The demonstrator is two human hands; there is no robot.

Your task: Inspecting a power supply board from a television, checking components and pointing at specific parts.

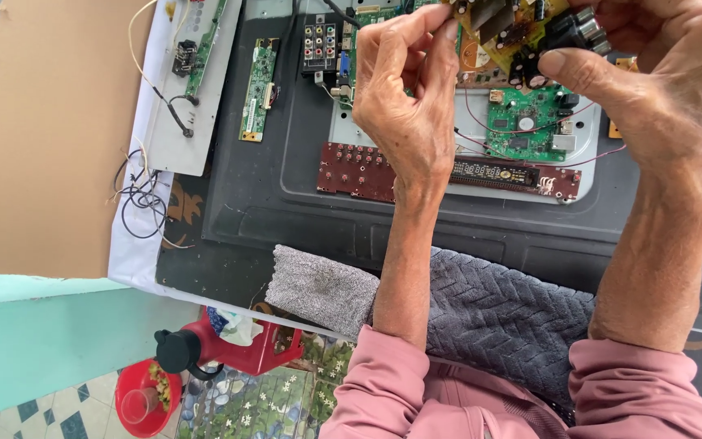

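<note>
Both my hands are raised over a table at the top of the head view. My left hand (406, 89) pinches the left edge of a yellow circuit board (504, 31) with black parts on it. My right hand (660, 77) grips the same board from the right, its thumb pressed near a black connector (572, 29). Below the hands lie a green circuit board (526, 122) with thin red wires and a long dark red board (351, 169) with buttons and a display, on a grey metal plate (465, 130) set in a black panel (286, 187).
A narrow green board (258, 88) and a grey strip with another board (192, 73) lie at left, with loose black wires (141, 199). Brown cardboard (42, 130) covers the far left. A grey knitted cloth (481, 309) hangs at the table edge. A red jug (221, 345) and bowl (144, 398) stand below.
</note>
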